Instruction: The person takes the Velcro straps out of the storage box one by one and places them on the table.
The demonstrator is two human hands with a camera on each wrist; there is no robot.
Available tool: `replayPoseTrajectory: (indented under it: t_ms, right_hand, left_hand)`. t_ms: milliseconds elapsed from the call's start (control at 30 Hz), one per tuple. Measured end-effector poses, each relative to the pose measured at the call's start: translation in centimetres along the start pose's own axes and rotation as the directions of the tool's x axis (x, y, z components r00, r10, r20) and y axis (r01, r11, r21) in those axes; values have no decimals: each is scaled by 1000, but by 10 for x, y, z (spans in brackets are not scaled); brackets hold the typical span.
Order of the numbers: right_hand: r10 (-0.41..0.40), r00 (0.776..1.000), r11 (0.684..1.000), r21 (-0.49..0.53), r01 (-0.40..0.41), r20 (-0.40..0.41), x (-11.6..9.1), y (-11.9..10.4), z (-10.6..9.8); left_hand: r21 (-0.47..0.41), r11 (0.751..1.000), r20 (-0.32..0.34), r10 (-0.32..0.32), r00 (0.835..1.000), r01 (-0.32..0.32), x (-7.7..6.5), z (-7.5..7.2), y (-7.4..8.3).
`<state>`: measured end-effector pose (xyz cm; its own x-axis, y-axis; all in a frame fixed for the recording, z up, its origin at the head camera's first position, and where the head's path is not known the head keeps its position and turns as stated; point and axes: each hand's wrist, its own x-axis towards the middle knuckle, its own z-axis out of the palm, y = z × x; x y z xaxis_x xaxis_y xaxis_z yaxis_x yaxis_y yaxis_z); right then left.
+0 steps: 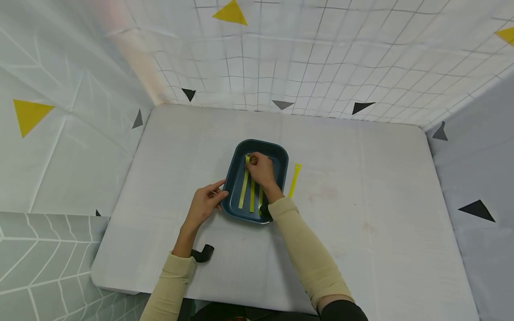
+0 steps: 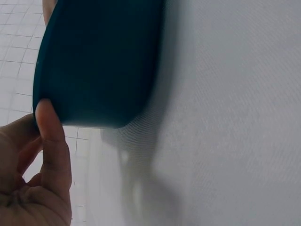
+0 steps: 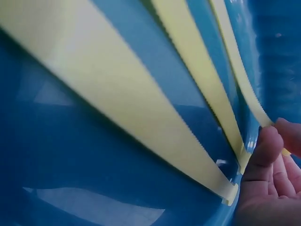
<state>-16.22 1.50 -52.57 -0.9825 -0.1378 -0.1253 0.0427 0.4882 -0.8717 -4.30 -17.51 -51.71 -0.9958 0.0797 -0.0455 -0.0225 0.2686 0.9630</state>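
A dark teal rectangular tray [image 1: 254, 218] sits on the table. Thumb and fingers of my left hand [image 1: 202, 203] pinch its near-left rim; in the left wrist view, one fingertip lies against the tray's outer wall [image 2: 103, 70]. Inside the tray are several flat yellow strips, toothed along the edge with a small head at one end, like cable ties. My right hand [image 1: 262, 170] reaches over the tray and pinches the far end of the leftmost strip [image 1: 243, 189]. In the right wrist view, that pinched strip [image 3: 237, 70] runs beside two others, the nearest being a wide-looking strip [image 3: 117, 89].
Another yellow strip [image 1: 295, 180] lies on the white tabletop [image 1: 361, 200] just right of the tray. A black wrist camera [image 1: 203, 253] shows at my left wrist. White gridded sheeting [image 1: 257, 58] hangs behind the table, with more sheeting at both sides.
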Motion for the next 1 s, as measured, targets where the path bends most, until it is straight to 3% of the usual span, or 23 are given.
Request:
replayPoseTrajectory:
  t_ms: [133,333,467,1000]
  right_hand:
    - [-14,1000,1000,15,14,-4,-1,-1,-1]
    - [-28,1000,998,49,28,-9,-1,-2,-2]
    - [-17,1000,999,47,18,-12,-1,-2,-2]
    - [35,999,975,218,-28,-27,-3,-2,-2]
  left_hand:
    - [5,1000,13,-11,1000,11,-1,0,7]
    - [15,1000,33,-21,999,21,-6,-2,37]
    - [7,1000,38,-29,999,28,-8,-3,46]
    - [-9,999,33,-41,999,41,-8,-3,44]
